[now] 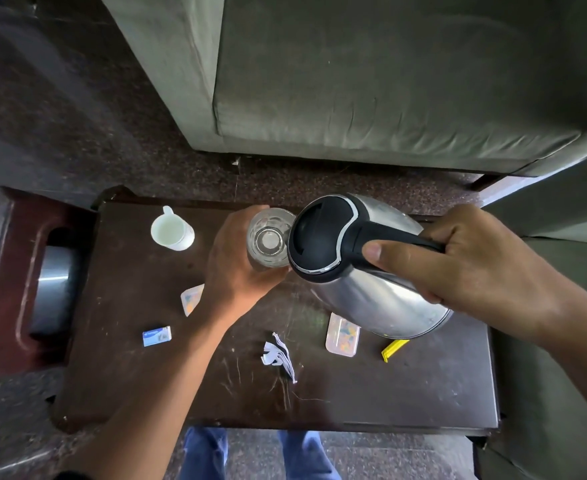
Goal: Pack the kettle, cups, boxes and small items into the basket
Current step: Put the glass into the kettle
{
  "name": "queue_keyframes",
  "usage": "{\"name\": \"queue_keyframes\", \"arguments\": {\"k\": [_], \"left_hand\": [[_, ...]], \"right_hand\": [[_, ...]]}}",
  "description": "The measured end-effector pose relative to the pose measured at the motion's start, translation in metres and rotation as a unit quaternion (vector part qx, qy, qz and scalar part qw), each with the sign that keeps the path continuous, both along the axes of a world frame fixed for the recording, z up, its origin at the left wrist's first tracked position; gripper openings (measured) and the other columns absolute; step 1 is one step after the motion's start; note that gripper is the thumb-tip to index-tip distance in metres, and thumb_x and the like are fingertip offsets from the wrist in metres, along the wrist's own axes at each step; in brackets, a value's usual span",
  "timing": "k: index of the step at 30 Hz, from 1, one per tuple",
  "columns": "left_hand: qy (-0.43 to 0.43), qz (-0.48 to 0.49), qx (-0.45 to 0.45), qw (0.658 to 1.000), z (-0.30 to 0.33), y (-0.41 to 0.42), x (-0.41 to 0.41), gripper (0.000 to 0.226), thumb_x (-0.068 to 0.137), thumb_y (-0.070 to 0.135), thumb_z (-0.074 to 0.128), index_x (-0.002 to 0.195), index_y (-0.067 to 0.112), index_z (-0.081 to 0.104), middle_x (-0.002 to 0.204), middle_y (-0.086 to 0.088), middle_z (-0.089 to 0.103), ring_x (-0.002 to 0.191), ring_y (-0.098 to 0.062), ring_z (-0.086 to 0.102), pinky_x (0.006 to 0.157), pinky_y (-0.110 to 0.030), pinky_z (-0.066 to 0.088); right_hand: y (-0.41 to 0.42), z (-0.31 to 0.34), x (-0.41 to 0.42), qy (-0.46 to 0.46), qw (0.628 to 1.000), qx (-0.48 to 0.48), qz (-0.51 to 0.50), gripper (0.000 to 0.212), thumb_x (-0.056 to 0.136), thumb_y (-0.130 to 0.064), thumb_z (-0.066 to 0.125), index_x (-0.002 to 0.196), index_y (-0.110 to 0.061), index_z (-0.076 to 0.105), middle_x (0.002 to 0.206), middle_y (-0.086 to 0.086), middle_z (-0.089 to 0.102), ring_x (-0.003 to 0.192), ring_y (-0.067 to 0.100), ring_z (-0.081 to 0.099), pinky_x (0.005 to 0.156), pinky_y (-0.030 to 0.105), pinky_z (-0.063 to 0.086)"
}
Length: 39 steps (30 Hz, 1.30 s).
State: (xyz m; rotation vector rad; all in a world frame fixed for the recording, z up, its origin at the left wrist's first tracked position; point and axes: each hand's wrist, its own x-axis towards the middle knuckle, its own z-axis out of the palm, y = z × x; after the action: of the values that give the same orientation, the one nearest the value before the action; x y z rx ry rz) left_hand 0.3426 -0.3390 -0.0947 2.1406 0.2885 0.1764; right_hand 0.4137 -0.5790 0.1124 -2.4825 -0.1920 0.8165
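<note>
Stainless-steel kettle with black lid [361, 258], tilted above dark wooden table [389, 393], right hand [475, 268] gripping its black handle, likely heaviest, rigid; left hand [236, 258] grips clear glass tumbler [269, 237], fragile, slippery.

The kettle [382, 299] was brushed, shiny metal with a matt black plastic lid and handle; the cup [269, 237] was clear glass; the desk [146, 375] was dark, scratched wood; the sofa [371, 81] was grey-green cloth.
</note>
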Motion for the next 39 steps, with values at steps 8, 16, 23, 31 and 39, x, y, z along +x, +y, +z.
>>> {"name": "queue_keyframes", "arguments": {"k": [8, 16, 23, 31, 39], "left_hand": [[0.047, -0.036, -0.008, 0.998, -0.010, -0.001, 0.008, 0.066, 0.076, 0.051, 0.096, 0.129, 0.018, 0.074, 0.119, -0.001, 0.077, 0.115, -0.029, 0.073, 0.097, -0.055, 0.057], [0.058, -0.026, -0.003, 0.998, -0.009, -0.003, 0.003, 0.073, 0.074, 0.056, 0.088, 0.135, 0.019, 0.071, 0.125, -0.001, 0.076, 0.120, -0.027, 0.071, 0.101, -0.052, 0.057], [0.066, -0.031, -0.015, 0.997, -0.010, -0.007, 0.002, 0.071, 0.077, 0.048, 0.092, 0.138, 0.016, 0.070, 0.128, -0.007, 0.076, 0.123, -0.031, 0.073, 0.102, -0.056, 0.058], [0.062, -0.025, 0.007, 0.998, -0.010, -0.012, -0.006, 0.076, 0.076, 0.043, 0.096, 0.142, 0.016, 0.069, 0.137, -0.005, 0.073, 0.131, -0.027, 0.067, 0.110, -0.052, 0.053], [0.061, 0.012, 0.003, 0.998, -0.018, -0.013, -0.016, 0.086, 0.071, 0.035, 0.103, 0.147, 0.020, 0.064, 0.144, 0.002, 0.067, 0.137, -0.020, 0.062, 0.112, -0.035, 0.050]], "right_hand": [[0.009, -0.003, -0.006, -0.014, 0.999, -0.038, -0.002, 0.083, 0.062, -0.078, 0.063, 0.068, 0.004, 0.048, 0.047, -0.003, 0.029, 0.048, 0.015, 0.024, 0.053, 0.034, 0.028], [0.009, -0.004, -0.010, 0.002, 0.998, -0.064, 0.000, 0.074, 0.053, -0.084, 0.055, 0.050, -0.011, 0.042, 0.042, -0.004, 0.035, 0.044, 0.018, 0.033, 0.051, 0.028, 0.032], [0.005, -0.005, -0.014, -0.021, 0.997, -0.081, 0.004, 0.076, 0.057, -0.084, 0.055, 0.051, -0.009, 0.040, 0.040, -0.005, 0.033, 0.038, 0.013, 0.028, 0.046, 0.026, 0.029], [0.001, -0.009, -0.017, -0.030, 0.996, -0.088, -0.013, 0.074, 0.064, -0.082, 0.062, 0.049, -0.011, 0.046, 0.038, -0.005, 0.041, 0.036, 0.013, 0.035, 0.046, 0.024, 0.029], [-0.004, -0.006, -0.022, -0.041, 0.996, -0.085, 0.000, 0.064, 0.062, -0.086, 0.057, 0.048, -0.023, 0.052, 0.036, -0.007, 0.040, 0.035, 0.015, 0.031, 0.043, 0.025, 0.024]]}}
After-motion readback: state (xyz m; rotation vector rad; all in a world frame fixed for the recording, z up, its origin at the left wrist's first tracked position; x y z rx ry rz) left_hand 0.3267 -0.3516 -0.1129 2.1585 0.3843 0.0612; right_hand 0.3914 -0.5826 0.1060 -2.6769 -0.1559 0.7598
